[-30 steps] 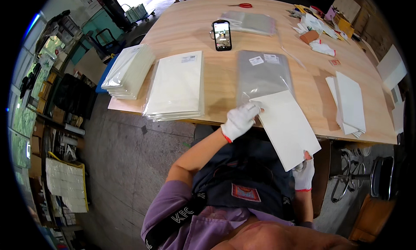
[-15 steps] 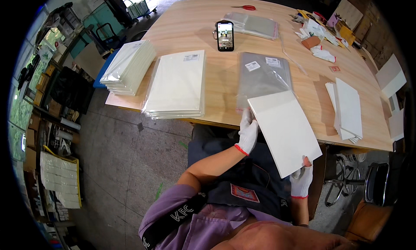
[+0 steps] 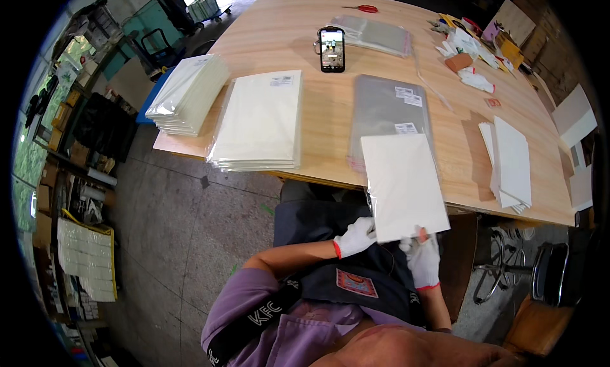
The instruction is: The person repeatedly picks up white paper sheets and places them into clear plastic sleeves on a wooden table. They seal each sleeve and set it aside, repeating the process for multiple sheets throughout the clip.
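Observation:
A white rectangular board [image 3: 406, 186] tilts over the table's near edge, its far end above a stack of clear plastic bags [image 3: 384, 106]. Clear plastic shows along the board's left side, and a label lies just past its far edge; how far the plastic covers the board is hard to make out. My left hand [image 3: 357, 237], in a white glove with a red cuff, pinches the near left corner, fingers partly hidden. My right hand [image 3: 422, 260], gloved alike with a bare thumb tip, grips the near edge, thumb on top.
Bagged white boards form two stacks, a nearer stack [image 3: 260, 122] and a farther stack [image 3: 189, 94], on the left. Loose white boards [image 3: 511, 163] lie at right. Behind stand a phone [image 3: 332, 49], more clear bags [image 3: 372, 35] and red scissors [image 3: 363, 8]. A chair [image 3: 546, 271] is below right.
The board has swung straighter and come slightly left, with clear plastic now along its side. My left hand has dropped from its upper left edge to the near corner. Labels on the bags have shifted.

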The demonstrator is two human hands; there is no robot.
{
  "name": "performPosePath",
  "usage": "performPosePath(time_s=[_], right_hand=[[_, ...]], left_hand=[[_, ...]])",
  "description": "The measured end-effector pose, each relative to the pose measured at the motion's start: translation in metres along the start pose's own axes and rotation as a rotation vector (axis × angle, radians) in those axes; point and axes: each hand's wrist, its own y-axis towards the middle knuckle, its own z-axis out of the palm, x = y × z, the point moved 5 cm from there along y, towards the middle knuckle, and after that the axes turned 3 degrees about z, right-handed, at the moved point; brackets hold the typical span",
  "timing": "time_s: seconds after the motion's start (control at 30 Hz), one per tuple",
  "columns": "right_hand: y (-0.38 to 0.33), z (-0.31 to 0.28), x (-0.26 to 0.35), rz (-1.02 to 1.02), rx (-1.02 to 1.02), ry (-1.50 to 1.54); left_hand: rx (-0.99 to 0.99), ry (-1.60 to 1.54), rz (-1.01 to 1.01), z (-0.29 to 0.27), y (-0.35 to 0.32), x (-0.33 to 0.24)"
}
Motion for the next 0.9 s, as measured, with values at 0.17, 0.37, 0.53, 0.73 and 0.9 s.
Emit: performPosePath(time_s=[0.17, 0.37, 0.53, 0.73, 0.9], right_hand=[[0.027, 0.033, -0.015, -0.048, 0.129, 0.296], [0.013, 0.066, -0.031, 0.159, 0.370, -0.098], [0.020, 0.111, 0.027, -0.967, 0.257, -1.751], [0.054, 0.123, 0.052, -0.987, 0.263, -1.885], [0.029, 0.132, 0.023, -1.100, 0.359, -1.842]], left_hand=[[0.020, -0.596, -0.091, -0.004, -0.003, 0.030], [-0.082, -0.395, -0.024, -0.047, -0.002, 0.028], [-0.186, -0.666, -0.159, -0.059, -0.016, 0.023], [-0.137, -0.600, -0.224, -0.066, -0.017, 0.027], [-0.141, -0.593, -0.201, -0.072, -0.023, 0.025]])
